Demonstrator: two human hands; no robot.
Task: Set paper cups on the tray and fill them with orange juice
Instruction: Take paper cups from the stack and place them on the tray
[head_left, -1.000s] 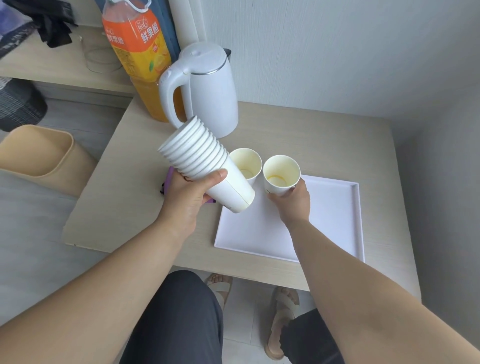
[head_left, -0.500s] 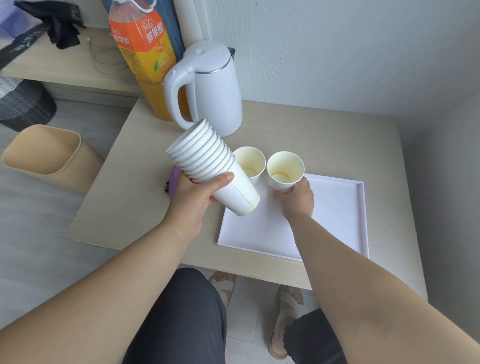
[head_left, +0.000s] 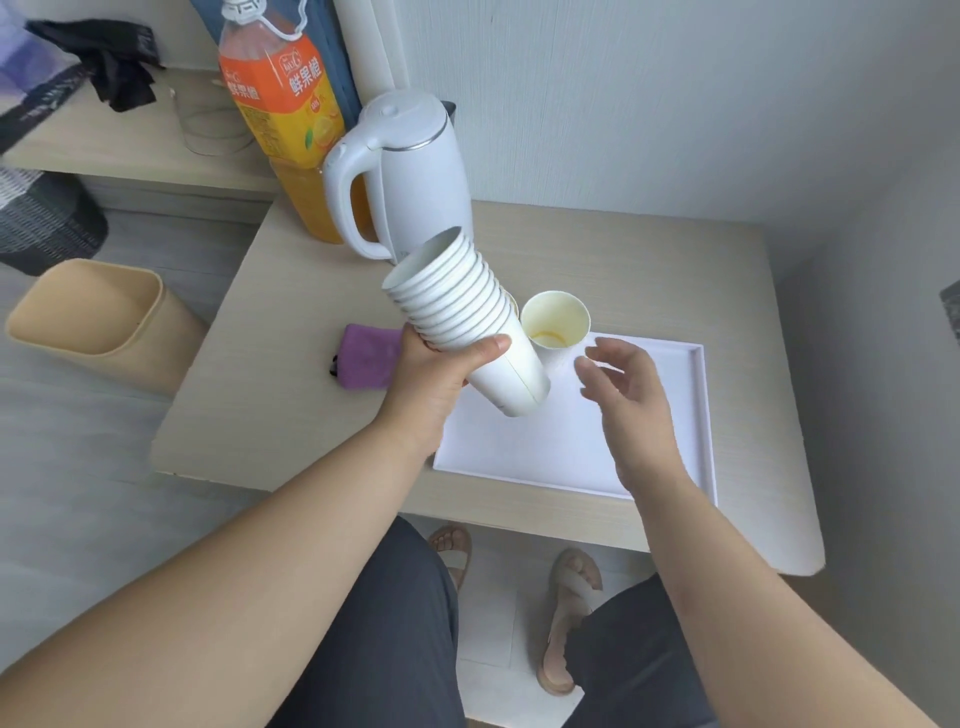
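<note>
Gripping cup stack (head_left: 457, 306) in L hand (head_left: 431, 384); R hand (head_left: 628, 395) relaxed, just beside single cup (head_left: 556, 322)

The white kettle (head_left: 415, 176) stands at the back left corner of the table (head_left: 623, 260), lid down, handle turned toward the front left. Partway along the left edge, a purple pouch (head_left: 369, 361) lies flat, with a small black bit at its left end. Off the table, a beige bin (head_left: 88, 317) sits on the floor just beside that left edge, mouth open upward. Further left, a lower shelf (head_left: 130, 156) carries a clear glass (head_left: 208, 124) and a crumpled black cloth (head_left: 114, 67). Below its front edge sits a dark woven basket (head_left: 41, 223). Under the table's front edge, two pale sandals (head_left: 558, 654) rest on the floor.
</note>
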